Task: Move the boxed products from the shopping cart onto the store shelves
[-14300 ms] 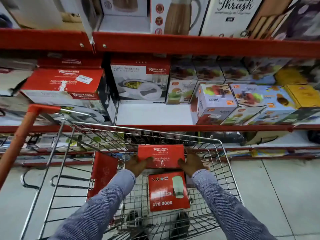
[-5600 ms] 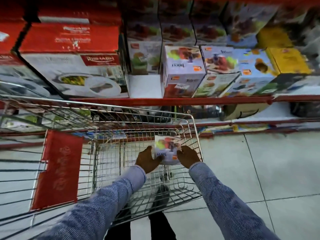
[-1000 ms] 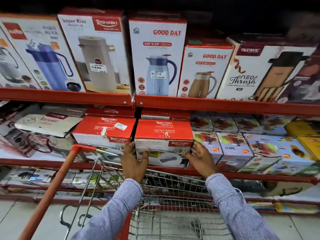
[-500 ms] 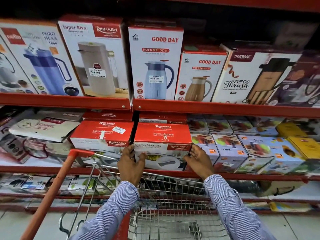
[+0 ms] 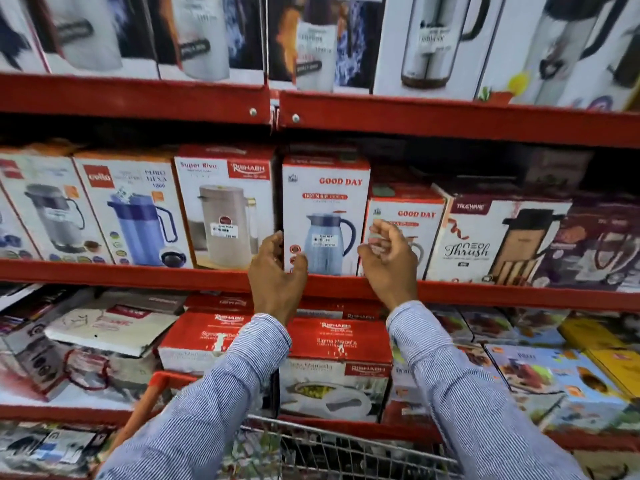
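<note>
Both my hands are raised in front of the tall white and red Good Day jug box [image 5: 325,216] on the middle shelf. My left hand [image 5: 275,275] has its fingers spread at the box's lower left edge, touching or nearly touching it. My right hand [image 5: 389,261] hovers at the box's right side with curled, parted fingers, holding nothing. Below my arms, the red Sigma Marbella box [image 5: 337,368] stands on the lower shelf. The wire shopping cart [image 5: 332,452] shows at the bottom; its inside is hidden.
Red shelf rails [image 5: 485,292] run across at three heights. More jug boxes fill the middle shelf, such as a Super Riva box [image 5: 225,213] and a smaller Good Day box [image 5: 408,216]. Juicer boxes [image 5: 554,379] sit lower right. The cart's orange handle [image 5: 145,410] rises at lower left.
Both hands let go of the Sigma Marbella box on the lower shelf and rose to the Good Day jug box one shelf up. The view tilted upward.
</note>
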